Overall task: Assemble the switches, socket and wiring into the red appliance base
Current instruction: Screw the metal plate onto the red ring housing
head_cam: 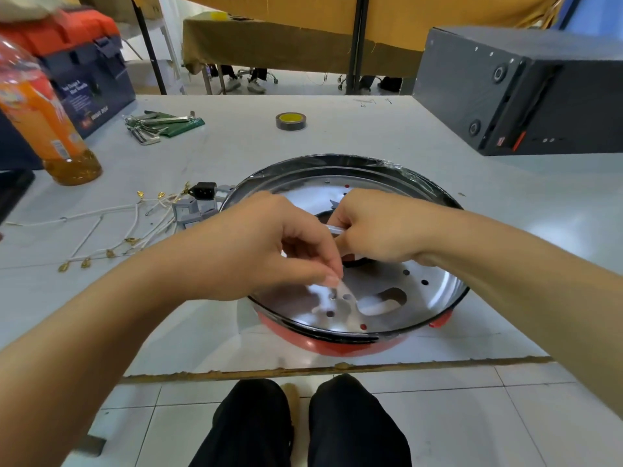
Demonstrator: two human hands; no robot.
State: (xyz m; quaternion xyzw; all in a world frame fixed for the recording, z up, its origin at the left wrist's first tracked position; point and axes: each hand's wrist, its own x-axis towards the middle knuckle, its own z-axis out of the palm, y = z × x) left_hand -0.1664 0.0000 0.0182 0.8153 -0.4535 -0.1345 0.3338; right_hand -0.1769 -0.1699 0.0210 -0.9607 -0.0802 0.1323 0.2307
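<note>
The red base (337,345) sits near the table's (337,136) front edge. Over its shiny inside, the left hand (269,244) pinches a thin clear strip (337,285); the right hand (374,227) curls round a small clear piece (333,229). White wires (135,227), socket (205,189) and switches (189,210) lie just left.

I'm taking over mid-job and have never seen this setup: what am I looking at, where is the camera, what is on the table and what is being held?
There is no machine here. One camera worn on the person's head looks down over their two bare arms. Both hands work above the red appliance base, a round pan with a shiny perforated metal plate inside. The left hand and right hand each have a pinching grip on something small and pale; I cannot tell exactly what it is. On the white table, left of the base, lie the black socket, grey switches and white wires with brass terminals, not yet fitted. Further back: tape roll, hex keys, orange drink bottle, toolbox, black box.
</note>
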